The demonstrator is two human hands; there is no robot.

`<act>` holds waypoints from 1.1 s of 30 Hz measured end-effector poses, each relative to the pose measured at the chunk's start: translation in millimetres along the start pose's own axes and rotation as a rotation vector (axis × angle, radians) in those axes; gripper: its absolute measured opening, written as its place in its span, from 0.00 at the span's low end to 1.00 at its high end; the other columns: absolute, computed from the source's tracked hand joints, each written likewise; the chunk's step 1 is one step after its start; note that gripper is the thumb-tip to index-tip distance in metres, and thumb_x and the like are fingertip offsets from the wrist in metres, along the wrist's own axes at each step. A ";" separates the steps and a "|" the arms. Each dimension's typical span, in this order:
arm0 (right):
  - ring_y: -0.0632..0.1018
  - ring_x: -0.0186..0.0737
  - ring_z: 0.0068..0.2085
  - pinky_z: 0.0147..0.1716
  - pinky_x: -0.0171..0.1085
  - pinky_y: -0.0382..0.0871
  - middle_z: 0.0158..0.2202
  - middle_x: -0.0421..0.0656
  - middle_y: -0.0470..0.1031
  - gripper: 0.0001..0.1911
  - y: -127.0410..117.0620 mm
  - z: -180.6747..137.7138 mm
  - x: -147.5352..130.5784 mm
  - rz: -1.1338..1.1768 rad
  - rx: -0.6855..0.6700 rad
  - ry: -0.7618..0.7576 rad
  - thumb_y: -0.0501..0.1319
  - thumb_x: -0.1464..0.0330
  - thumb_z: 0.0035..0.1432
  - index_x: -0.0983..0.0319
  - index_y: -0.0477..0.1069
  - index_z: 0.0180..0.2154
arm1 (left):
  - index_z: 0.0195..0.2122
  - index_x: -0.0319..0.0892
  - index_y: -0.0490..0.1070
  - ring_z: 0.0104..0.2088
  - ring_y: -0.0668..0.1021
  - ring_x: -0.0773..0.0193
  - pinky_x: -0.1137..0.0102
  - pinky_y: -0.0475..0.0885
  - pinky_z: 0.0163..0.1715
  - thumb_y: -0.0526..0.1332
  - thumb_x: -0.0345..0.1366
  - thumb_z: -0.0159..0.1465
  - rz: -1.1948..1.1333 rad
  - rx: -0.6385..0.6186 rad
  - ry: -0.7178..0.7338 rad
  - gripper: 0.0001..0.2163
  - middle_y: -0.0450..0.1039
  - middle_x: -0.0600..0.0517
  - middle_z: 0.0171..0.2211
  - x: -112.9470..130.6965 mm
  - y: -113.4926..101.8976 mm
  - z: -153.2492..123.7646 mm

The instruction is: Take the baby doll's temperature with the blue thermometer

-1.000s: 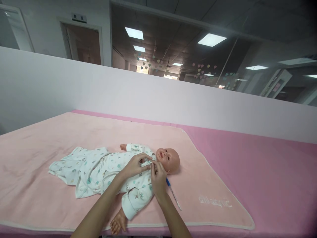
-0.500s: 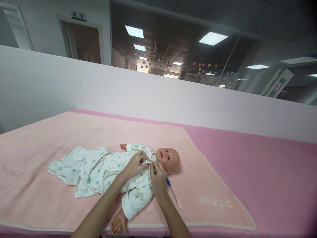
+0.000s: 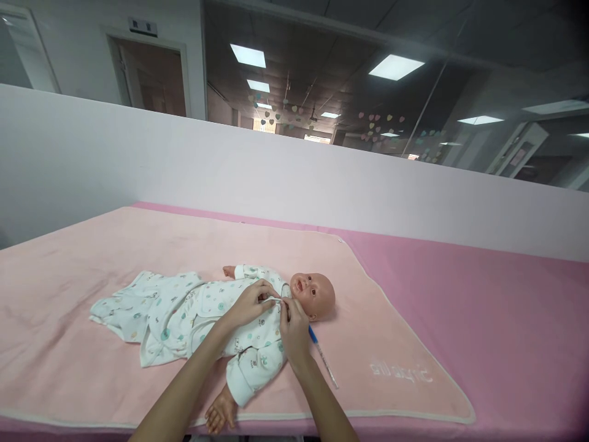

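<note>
A baby doll [image 3: 317, 296] lies on its back, head to the right, dressed in a white printed romper [image 3: 184, 313]. At the romper's neckline my left hand [image 3: 253, 302] pinches the edge of the fabric. Close against it, my right hand [image 3: 294, 324] has its fingers closed on the same neckline edge, near the doll's chin. My fingers hide whatever fastening is there. A thermometer [image 3: 323, 357] with a blue end lies on the mat just right of my right wrist.
Under the doll spreads a peach mat [image 3: 405, 344] with a pale border, over a pink table cover [image 3: 515, 319]. A white low wall [image 3: 276, 178] rises behind, with a glass window above it.
Both hands stay at the neckline with barely any movement of the fingers. The camera view has shifted very slightly.
</note>
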State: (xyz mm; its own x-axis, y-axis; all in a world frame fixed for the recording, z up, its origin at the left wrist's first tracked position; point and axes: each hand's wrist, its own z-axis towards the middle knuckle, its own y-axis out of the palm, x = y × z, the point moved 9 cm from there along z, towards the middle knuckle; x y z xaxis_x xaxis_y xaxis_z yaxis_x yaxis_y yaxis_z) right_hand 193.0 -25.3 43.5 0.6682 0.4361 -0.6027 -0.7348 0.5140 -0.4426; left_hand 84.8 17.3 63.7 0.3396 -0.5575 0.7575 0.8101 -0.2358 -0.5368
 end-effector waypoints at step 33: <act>0.71 0.31 0.28 0.29 0.30 0.65 0.30 0.43 0.66 0.18 6.9 -5.9 -7.5 -0.098 0.011 -0.131 0.47 0.75 0.58 0.60 0.75 0.33 | 0.32 0.41 0.76 0.32 0.72 0.65 0.71 0.66 0.32 0.53 0.27 0.55 0.134 0.135 -0.006 0.11 0.69 0.49 0.37 3.0 -2.8 0.3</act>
State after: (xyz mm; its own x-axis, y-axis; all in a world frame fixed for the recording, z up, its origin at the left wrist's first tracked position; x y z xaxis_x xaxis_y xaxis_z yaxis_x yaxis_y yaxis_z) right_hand 182.3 -29.3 41.0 0.7465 0.4762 -0.4648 -0.6647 0.5664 -0.4872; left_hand 83.7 16.5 67.5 0.4513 -0.5720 0.6849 0.8141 -0.0504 -0.5785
